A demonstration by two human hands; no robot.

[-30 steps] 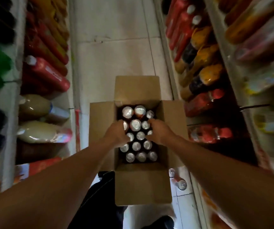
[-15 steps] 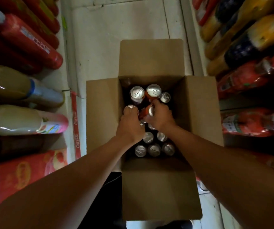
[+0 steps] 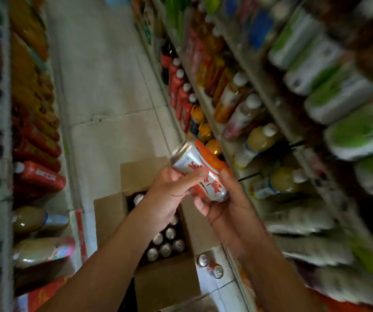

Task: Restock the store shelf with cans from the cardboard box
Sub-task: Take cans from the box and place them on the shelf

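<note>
Two slim cans are held side by side above the open cardboard box (image 3: 110, 212): a white-and-red can (image 3: 188, 162) with a silver top and an orange can (image 3: 211, 159), both tilted up and left. My left hand (image 3: 169, 192) grips the white-and-red can across its middle. My right hand (image 3: 225, 200) cups the lower ends, thumb on the orange can. Several silver-topped cans (image 3: 166, 243) stand upright in the box on the floor. The store shelf (image 3: 246, 140) on the right holds rows of bottles.
Two loose cans (image 3: 210, 265) lie on the tiled floor just right of the box. A second shelf (image 3: 39, 176) of red and pale bottles lines the left side. The pale aisle floor (image 3: 104, 97) runs ahead between the shelves. The right side is motion-blurred.
Both hands have lifted out of the box, each with a can, up and to the right. The view has swung up toward the right shelf.
</note>
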